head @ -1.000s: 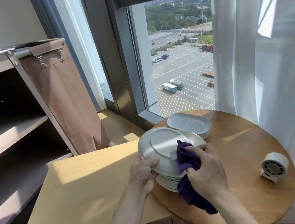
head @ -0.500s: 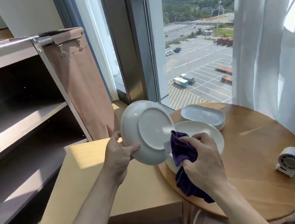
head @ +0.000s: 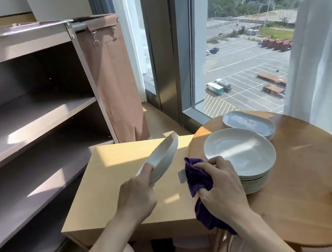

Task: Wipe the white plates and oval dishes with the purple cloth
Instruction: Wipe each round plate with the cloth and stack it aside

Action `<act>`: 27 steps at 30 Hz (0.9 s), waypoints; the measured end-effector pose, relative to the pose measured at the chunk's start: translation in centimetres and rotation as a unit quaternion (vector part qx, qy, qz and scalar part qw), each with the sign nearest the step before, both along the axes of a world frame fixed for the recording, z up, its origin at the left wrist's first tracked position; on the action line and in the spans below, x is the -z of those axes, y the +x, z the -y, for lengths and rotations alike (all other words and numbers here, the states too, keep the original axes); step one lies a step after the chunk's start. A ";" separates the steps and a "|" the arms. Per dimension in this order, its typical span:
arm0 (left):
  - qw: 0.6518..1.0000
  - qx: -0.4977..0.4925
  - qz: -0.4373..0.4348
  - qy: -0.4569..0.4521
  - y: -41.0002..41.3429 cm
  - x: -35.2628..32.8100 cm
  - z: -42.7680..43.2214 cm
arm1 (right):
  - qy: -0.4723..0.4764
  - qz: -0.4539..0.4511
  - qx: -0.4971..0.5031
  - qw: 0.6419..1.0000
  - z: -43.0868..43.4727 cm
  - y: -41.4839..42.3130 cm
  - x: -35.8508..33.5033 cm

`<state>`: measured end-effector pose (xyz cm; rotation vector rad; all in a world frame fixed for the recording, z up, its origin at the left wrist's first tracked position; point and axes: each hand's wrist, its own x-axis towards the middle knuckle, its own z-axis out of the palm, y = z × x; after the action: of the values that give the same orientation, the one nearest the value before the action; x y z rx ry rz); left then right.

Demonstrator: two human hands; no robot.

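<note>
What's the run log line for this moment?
left hand: holds tilted plate | right hand: grips purple cloth | plate stack: on round table | oval dishes: behind stack

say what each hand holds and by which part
Left hand grips a round white plate by its near rim; right hand clutches the bunched purple cloth.

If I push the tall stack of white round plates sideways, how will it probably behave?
Probably heavy: the stack of white round plates holds about ten. Glossy glaze suggests upper plates may slide. Near the edge of the round wooden table, it could fall and break.
</note>
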<state>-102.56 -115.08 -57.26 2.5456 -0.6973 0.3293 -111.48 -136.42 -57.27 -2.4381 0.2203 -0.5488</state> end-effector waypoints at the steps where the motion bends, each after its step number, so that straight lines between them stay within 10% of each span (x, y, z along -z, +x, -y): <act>1: 0.999 0.017 0.020 0.040 -0.2 0.7 -0.3 | -0.003 -0.009 -0.003 1.000 -0.1 -0.2 0.3; 8: 0.967 0.082 0.084 0.226 -0.3 5.4 -1.7 | -0.007 -0.067 -0.008 0.998 -0.4 -1.2 2.0; 27: 0.928 0.065 0.072 0.360 1.7 9.7 -2.3 | -0.002 -0.124 -0.016 0.992 -1.8 -2.1 5.1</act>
<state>-100.86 -112.77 -66.98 3.1540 -1.2200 0.2442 -113.58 -134.59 -62.40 -2.5061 0.2817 -0.2293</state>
